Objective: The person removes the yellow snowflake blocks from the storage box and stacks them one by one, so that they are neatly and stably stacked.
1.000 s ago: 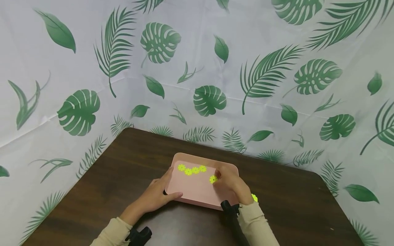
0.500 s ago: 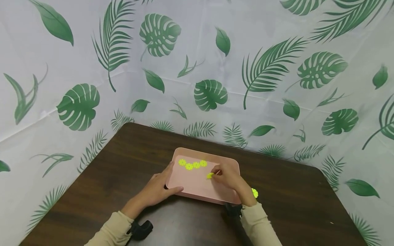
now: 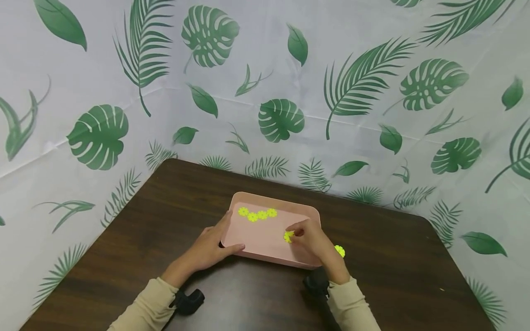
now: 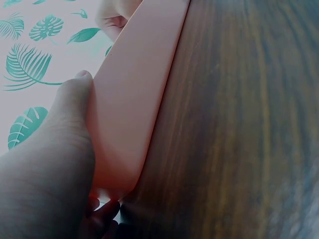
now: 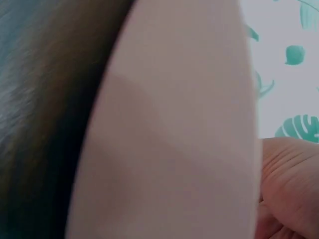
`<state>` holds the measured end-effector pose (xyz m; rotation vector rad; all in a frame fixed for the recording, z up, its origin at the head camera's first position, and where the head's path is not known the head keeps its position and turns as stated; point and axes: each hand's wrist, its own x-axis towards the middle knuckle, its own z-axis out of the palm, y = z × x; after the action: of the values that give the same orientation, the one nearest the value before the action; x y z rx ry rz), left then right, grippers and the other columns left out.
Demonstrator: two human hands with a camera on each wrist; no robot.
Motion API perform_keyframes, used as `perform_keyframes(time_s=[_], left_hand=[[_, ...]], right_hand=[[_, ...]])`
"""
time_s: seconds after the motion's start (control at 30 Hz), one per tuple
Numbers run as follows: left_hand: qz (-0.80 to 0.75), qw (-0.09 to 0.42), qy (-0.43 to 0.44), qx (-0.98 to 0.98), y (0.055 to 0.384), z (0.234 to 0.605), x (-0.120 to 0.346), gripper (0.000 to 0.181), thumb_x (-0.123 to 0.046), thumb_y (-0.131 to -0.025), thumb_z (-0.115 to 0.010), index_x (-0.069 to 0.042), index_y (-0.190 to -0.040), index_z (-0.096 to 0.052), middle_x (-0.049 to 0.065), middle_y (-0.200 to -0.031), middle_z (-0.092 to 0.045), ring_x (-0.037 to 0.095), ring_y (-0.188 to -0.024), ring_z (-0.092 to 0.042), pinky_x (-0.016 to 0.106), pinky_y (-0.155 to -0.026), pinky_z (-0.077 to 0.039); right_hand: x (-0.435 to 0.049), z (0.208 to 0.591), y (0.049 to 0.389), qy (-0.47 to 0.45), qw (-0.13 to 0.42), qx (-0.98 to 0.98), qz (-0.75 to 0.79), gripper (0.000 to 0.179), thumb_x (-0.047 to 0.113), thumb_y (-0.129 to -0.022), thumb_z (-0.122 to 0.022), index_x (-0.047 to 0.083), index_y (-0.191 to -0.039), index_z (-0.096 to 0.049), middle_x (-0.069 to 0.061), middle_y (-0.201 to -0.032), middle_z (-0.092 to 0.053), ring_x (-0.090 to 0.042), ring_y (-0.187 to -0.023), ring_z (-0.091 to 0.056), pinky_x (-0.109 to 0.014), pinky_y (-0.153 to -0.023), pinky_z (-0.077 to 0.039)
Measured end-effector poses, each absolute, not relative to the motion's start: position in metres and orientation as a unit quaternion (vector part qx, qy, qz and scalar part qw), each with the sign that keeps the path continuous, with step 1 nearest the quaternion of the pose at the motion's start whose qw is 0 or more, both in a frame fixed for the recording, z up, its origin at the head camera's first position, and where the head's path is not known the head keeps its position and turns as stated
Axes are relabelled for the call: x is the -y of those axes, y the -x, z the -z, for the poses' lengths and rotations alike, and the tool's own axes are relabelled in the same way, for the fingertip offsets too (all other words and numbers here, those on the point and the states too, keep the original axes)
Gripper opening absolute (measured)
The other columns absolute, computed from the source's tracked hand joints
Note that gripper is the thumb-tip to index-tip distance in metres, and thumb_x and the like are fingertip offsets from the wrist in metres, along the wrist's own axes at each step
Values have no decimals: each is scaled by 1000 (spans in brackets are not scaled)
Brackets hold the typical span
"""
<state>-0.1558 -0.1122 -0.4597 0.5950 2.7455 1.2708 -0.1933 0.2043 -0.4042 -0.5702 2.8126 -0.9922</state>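
Steadiness would best be served by a light pinch: one yellow flower is pinched by the right hand over the right part of the pink tray. The tray's left end is gripped by the left hand and should be held firmly. Inside, four flowers are set in a close row near the far wall; another flower is seen outside, to the right.

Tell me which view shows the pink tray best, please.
The head view: it shows the pink tray from above, its floor and most of its rim. Both wrist views show an outer wall, no floor.
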Motion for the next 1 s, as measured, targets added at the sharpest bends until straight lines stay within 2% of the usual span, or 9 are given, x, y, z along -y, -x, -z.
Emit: perform_keyframes(time_s=[0.13, 0.3, 0.53, 0.6, 0.67, 0.73, 0.87, 0.93, 1.0], left_hand=[[-413, 34, -192, -890, 155, 461, 111, 108, -62, -94, -67, -8, -167, -9, 12, -171, -14, 39, -150, -34, 59, -118, -21], [-408, 31, -198, -891, 155, 460, 110, 107, -61, -94, -66, -7, -167, -8, 12, -172, -13, 38, -151, -32, 60, -119, -20], [-410, 27, -194, -891, 156, 459, 112, 107, -61, -94, -66, -7, -167, -8, 12, -172, -13, 40, -151, -32, 61, -119, -20], [-410, 29, -192, -891, 156, 460, 112, 107, -61, -94, -66, -8, -167, -8, 12, -172, -12, 40, -151, -32, 61, -119, -20], [-408, 31, -192, -892, 155, 460, 112, 107, -61, -94, -66, -8, -167, -8, 13, -172, -12, 41, -151, -31, 61, -118, -20], [-404, 30, -194, -893, 156, 460, 112, 107, -62, -94, -66, -7, -167, -8, 13, -172, -12, 41, -151, -31, 62, -118, -21], [-400, 24, -199, -895, 157, 459, 112, 107, -62, -95, -65, -8, -167, -9, 13, -172, -12, 40, -151, -32, 63, -117, -22], [-400, 22, -197, -895, 157, 459, 112, 106, -62, -95, -65, -8, -167, -9, 12, -172, -13, 40, -151, -32, 63, -117, -22], [-402, 27, -194, -895, 156, 459, 111, 107, -61, -94, -66, -8, -167, -9, 12, -172, -13, 40, -151, -32, 63, -118, -21]], right_hand=[[-205, 407, 189, 193, 61, -934, 293, 28, -13, -82, -78, -6, -110, -79, -9, -90, -74, -16, -72, -55, -28, -69, -54], [-206, 406, 188, 206, 73, -940, 263, 29, -8, -81, -83, -2, -109, -80, -6, -81, -69, -16, -69, -53, -26, -65, -52], [-201, 402, 188, 244, 61, -945, 209, 7, -2, -80, -81, 4, -82, -77, 3, -64, -47, -12, -60, -43, -24, -56, -39], [-204, 400, 186, 242, 54, -947, 202, 6, 2, -82, -80, 5, -80, -75, 6, -64, -47, -10, -60, -43, -24, -56, -39], [-211, 394, 182, 230, 31, -949, 212, 7, 7, -85, -81, 5, -82, -75, 6, -67, -52, -9, -62, -46, -24, -58, -42], [-222, 385, 176, 200, -14, -950, 238, 10, 11, -87, -82, 4, -90, -77, 4, -72, -61, -10, -65, -53, -25, -61, -47], [-257, 367, 162, 108, -122, -944, 288, 26, 16, -89, -83, -2, -107, -77, -9, -86, -73, -20, -73, -65, -33, -68, -56], [-277, 365, 157, 66, -144, -944, 289, 32, 21, -91, -82, -3, -112, -76, -14, -92, -75, -26, -78, -70, -39, -72, -59], [-297, 367, 151, 33, -132, -951, 278, 36, 26, -93, -80, -3, -114, -75, -17, -97, -75, -29, -84, -71, -45, -77, -59]])
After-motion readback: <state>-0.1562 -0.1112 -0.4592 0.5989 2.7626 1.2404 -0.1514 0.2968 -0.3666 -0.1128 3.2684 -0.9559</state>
